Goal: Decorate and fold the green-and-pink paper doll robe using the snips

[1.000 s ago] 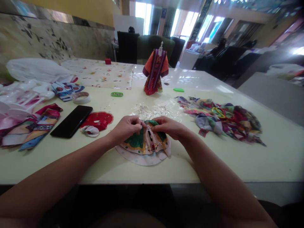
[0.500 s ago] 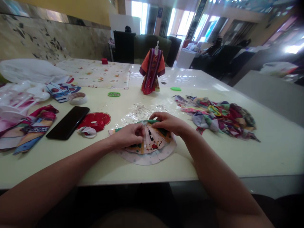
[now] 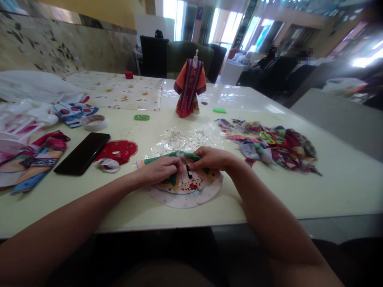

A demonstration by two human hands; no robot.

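1. While the cloth piece is kept flat on the pale table, near its front edge, both hands are brought close together over it.
2. The left hand is curled, its thumb and forefinger drawn narrowly together against the cloth; whether anything small is pinched there cannot be told.
3. By the right hand the upper part of the cloth is held, the gap between thumb and bent forefinger being narrow.
4. The cloth is shaped like a fan, with green and pink panels divided by gold-toned bands; a paler, dotted layer is shown beneath its curved lower edge, and the pink panel is marked with a black shape and red, flower-like spots.
5. Just beyond it, a glossy, crinkled clear plastic sheet is strewn with tiny bits.
6. To the left, a smooth black phone is laid beside a flat red piece with a scalloped outline.
7. To the right, soft, rumpled fabric scraps are heaped.
8. Farther back, an upright stand is draped with an orange-sleeved, striped robe.
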